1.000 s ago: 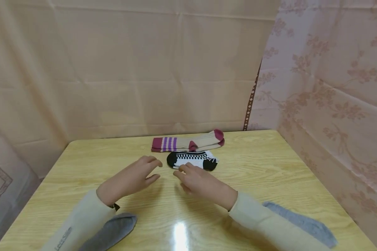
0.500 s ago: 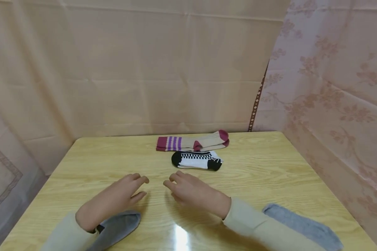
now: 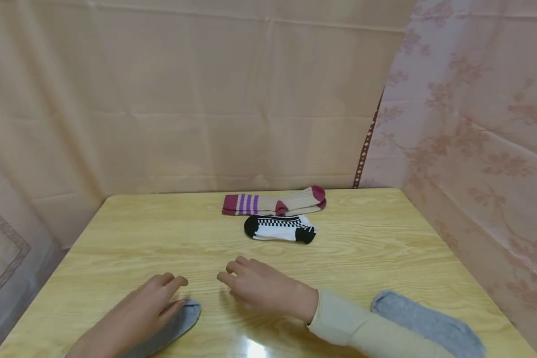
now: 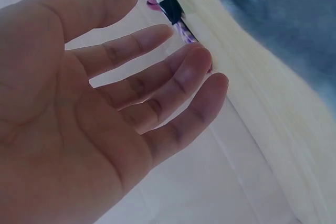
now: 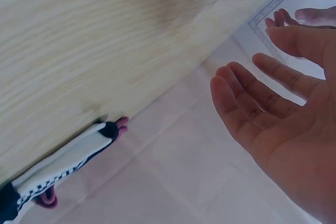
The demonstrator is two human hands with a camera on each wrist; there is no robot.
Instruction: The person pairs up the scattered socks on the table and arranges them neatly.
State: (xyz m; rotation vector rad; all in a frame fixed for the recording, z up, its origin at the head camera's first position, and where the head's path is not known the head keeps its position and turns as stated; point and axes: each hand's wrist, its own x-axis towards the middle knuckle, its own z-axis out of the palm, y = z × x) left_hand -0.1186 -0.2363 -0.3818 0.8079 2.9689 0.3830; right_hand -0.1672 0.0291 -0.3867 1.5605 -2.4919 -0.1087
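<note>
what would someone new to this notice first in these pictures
Probably the striped socks near the table's far edge, with the black-and-white socks just in front. Next, two empty hands: the left hand partly hiding one grey sock, the right hand nearer the middle. Another grey sock lies at the right.

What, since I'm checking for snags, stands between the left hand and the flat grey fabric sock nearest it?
Nothing visible: in the head view, the left hand overlaps the grey fabric sock, with no other object between them.
</note>
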